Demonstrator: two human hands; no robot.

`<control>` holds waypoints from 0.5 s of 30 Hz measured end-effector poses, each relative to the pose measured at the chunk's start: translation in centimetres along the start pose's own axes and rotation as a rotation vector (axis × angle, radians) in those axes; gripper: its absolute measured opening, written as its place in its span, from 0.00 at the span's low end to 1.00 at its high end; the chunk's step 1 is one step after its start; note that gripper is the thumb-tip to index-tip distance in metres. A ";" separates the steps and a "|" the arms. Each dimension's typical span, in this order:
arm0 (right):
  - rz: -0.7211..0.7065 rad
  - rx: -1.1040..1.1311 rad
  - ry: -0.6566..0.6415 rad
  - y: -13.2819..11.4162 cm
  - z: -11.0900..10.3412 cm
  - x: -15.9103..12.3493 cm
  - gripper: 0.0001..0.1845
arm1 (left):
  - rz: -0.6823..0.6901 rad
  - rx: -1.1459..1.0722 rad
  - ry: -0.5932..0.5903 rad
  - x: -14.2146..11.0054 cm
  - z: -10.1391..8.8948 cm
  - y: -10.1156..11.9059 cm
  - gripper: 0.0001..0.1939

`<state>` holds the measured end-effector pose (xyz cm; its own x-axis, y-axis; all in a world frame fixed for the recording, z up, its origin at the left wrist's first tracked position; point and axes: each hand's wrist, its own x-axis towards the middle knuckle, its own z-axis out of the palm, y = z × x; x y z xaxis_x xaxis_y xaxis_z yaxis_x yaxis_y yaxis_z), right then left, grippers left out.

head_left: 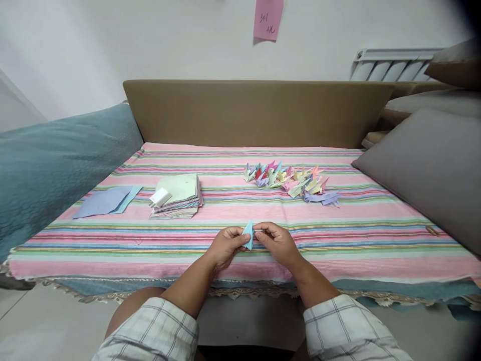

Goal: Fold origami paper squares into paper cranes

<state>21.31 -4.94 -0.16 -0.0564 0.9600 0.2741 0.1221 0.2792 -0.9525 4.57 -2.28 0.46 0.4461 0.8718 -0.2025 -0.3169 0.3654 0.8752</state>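
A small piece of folded light-blue paper (248, 234) is held up between both hands, just above the striped cloth. My left hand (228, 245) pinches its left side, thumb across the front. With thumb and forefinger, my right hand (277, 241) grips a narrow part of the same paper at its right edge. The paper comes to a point at the top. Beyond my hands, to the right, lies a cluster of folded paper cranes (287, 179) in several pastel colours.
Left of centre, a white plug adapter (160, 197) rests on a stack of coloured paper (180, 200). Farther left lie loose purple sheets (103, 201) and blue sheets (130, 198). A grey cushion (424, 175) leans at the right, and a brown backrest (255, 113) closes off the back.
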 end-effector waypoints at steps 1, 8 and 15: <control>-0.012 -0.014 0.008 0.0 0.1 0.0 0.11 | -0.003 -0.009 0.015 0.0 0.0 0.0 0.16; -0.151 -0.123 0.095 -0.2 0.7 -0.1 0.07 | 0.036 -0.033 0.010 -0.1 0.3 0.0 0.19; -0.160 -0.084 0.071 -0.4 0.7 -0.2 0.06 | 0.055 0.010 0.007 0.0 0.3 -0.2 0.18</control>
<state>20.59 -5.26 0.09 -0.0120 0.9012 0.4331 0.1991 0.4267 -0.8822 4.89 -2.48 0.45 0.4220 0.8930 -0.1567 -0.3329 0.3134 0.8893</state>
